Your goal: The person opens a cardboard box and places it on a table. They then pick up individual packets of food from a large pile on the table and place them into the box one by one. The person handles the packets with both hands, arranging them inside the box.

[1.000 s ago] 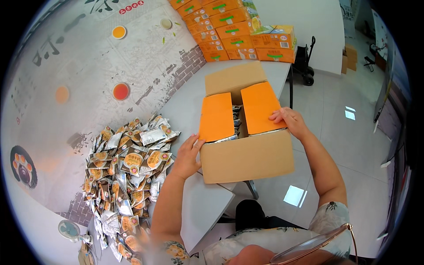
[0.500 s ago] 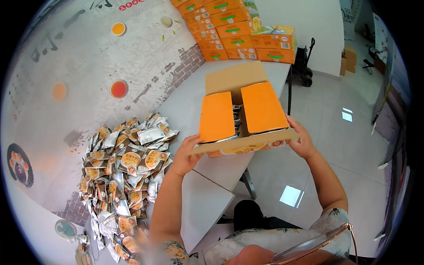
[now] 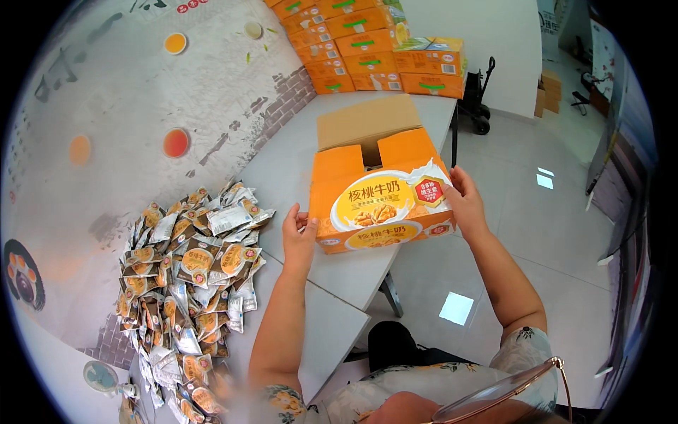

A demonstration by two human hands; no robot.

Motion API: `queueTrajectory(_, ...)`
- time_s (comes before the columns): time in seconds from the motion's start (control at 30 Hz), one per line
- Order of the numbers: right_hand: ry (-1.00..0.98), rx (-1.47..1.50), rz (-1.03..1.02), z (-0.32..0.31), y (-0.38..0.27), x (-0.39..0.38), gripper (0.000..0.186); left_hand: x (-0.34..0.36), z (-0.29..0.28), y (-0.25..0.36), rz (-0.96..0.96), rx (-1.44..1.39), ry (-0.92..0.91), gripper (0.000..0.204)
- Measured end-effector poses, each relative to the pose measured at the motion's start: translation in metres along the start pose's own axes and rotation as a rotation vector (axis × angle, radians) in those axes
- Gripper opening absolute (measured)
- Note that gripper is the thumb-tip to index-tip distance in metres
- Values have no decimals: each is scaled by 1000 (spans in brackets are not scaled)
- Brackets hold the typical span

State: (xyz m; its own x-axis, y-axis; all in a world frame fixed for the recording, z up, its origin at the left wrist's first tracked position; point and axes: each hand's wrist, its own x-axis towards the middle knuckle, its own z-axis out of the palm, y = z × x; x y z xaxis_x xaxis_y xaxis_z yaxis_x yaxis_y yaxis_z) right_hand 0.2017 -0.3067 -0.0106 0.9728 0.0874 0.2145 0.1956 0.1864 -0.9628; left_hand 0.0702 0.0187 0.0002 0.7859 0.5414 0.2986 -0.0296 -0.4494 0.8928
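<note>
While left hand (image 3: 299,233) and right hand (image 3: 466,205) hold box (image 3: 378,199), sachets (image 3: 194,261) crowd left, cartons (image 3: 364,44) behind.

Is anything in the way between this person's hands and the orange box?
Nothing visible is. The left hand is at the orange box's left side, the right hand at its right. The pile of packets lies off to the left.

Orange cardboard carton (image 3: 381,191), half closed
The printed near flap (image 3: 371,205) lies folded inward, the far flap (image 3: 371,121) open; one corner overhangs the grey table (image 3: 289,166).
</note>
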Motion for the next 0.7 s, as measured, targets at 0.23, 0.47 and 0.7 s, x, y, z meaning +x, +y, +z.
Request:
queueTrajectory(0.23, 2, -5, 156, 6, -10, -2, 51, -6, 21, 7, -192, -423, -29, 53)
queueTrajectory(0.47, 16, -99, 128, 24, 0, 16, 46, 20, 16, -12, -187, -367, -38, 48)
queueTrajectory(0.7, 13, -144, 87, 55, 0, 10, 46, 55, 5, -19, -216, -384, -26, 45)
